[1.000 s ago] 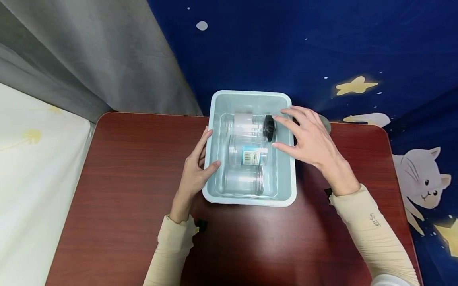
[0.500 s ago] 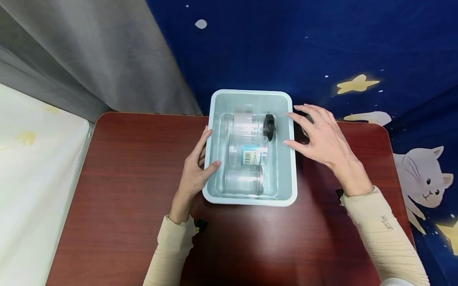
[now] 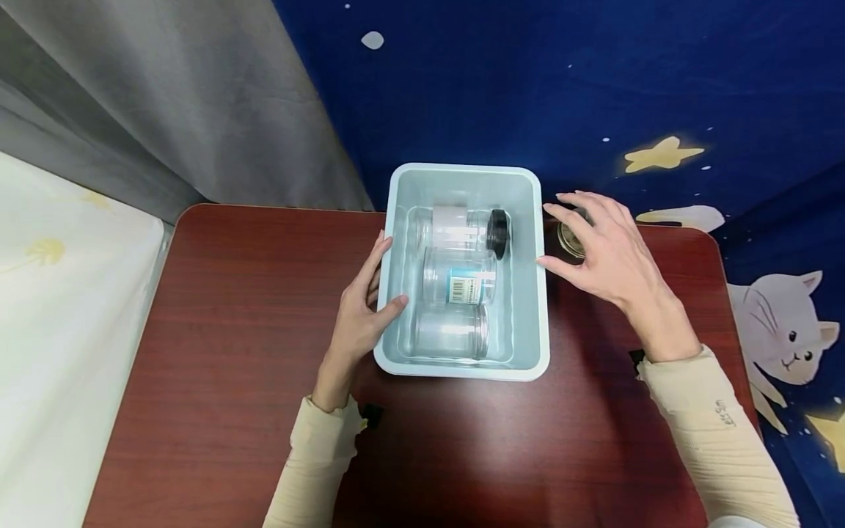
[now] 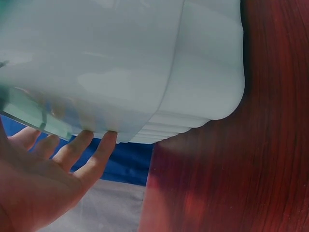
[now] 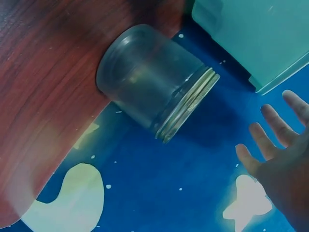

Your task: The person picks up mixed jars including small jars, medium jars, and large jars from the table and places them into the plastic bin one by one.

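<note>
A pale blue plastic bin [image 3: 543, 315] stands on the table with three clear jars lying on their sides in it. The far jar has a black lid [image 3: 497, 233], the middle jar [image 3: 436, 279] a blue barcode label. At the bin's left side, my left hand [image 3: 359, 308] holds the rim, thumb over its inner edge and fingers along the outer wall [image 4: 111, 72]. My right hand [image 3: 610, 253] hovers just right of the bin, fingers spread and holding nothing. Beneath it, partly hidden in the head view, an upright clear jar [image 5: 149, 77] has a gold lid [image 5: 188, 104].
The red-brown wooden table [image 3: 264, 330] extends on both sides of the bin. Behind it hang a grey curtain [image 3: 251, 110] and a blue cloth [image 3: 495, 88] with stars and a cat. A white surface [image 3: 66, 330] borders the table on the left.
My right hand has moved from over the bin's black-lidded jar rightward, past the rim, to above the gold-lidded jar. My left hand stays on the bin's rim.
</note>
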`<state>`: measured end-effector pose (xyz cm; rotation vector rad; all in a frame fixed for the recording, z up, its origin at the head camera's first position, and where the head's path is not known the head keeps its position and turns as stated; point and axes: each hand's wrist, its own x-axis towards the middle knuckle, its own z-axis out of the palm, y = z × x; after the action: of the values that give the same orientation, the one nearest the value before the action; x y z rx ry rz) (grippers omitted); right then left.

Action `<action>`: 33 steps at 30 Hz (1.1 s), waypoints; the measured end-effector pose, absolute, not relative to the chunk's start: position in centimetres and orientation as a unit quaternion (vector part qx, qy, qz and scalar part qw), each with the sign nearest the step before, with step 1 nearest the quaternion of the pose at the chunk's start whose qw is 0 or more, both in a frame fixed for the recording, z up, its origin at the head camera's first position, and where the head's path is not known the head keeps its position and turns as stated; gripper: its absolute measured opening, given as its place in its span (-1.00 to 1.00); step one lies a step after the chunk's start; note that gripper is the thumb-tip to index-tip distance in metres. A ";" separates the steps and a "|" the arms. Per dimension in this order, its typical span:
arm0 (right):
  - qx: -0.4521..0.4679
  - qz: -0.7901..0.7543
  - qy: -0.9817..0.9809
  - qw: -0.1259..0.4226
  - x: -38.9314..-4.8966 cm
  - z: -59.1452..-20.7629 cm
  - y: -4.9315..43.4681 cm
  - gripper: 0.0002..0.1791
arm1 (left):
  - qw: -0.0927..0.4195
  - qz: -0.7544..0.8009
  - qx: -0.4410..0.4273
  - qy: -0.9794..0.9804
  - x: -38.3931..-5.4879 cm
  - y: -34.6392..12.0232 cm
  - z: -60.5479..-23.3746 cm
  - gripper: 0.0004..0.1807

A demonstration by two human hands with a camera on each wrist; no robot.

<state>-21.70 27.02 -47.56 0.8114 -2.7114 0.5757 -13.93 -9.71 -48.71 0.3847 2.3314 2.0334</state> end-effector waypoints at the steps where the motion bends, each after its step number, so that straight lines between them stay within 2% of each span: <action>1: 0.278 0.198 -0.932 0.127 -21.7 -47.6 27.2 -0.16 | 0.011 0.653 0.123 0.747 -13.9 -9.7 -48.7 -0.13; 33: 0.263 0.167 -0.942 0.125 -22.1 -50.0 30.3 -0.18 | 0.011 0.660 0.126 0.741 -14.1 -9.8 -49.1 -0.14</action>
<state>-22.13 30.32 -50.01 0.7655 -2.7452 0.4872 -14.07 -9.76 -49.07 0.3934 2.3109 2.0572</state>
